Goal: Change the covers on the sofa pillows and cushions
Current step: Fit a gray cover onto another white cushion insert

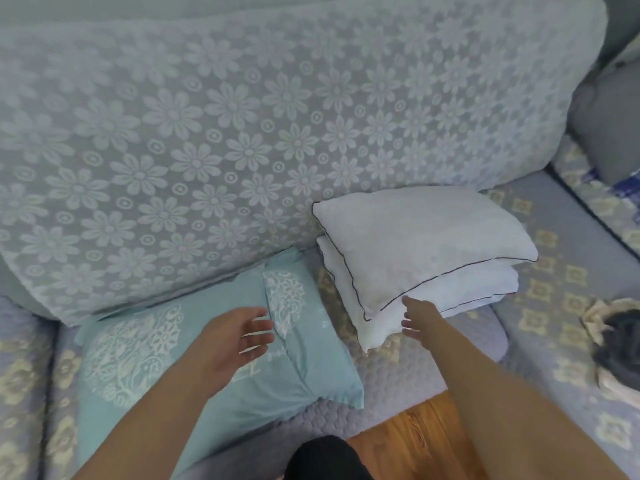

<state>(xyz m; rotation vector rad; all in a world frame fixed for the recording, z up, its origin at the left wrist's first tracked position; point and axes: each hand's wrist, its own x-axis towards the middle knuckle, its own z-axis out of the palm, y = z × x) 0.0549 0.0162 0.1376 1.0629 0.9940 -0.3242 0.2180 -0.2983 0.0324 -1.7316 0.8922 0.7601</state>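
A light blue pillow (180,362) with a white lace print lies flat on the sofa seat at lower left. My left hand (235,341) hovers over its right half with fingers spread and holds nothing. Two bare white pillows with thin dark piping are stacked to the right, the upper pillow (426,237) resting on the lower pillow (467,289). My right hand (415,315) reaches to the front corner of that stack, fingers straight and touching the lower pillow's edge.
The sofa backrest (242,133) wears a pale floral lace cover. A quilted seat cover (561,292) with yellow motifs runs right. A crumpled dark and cream cloth (613,341) lies at far right. Wooden floor (415,441) shows below the seat edge.
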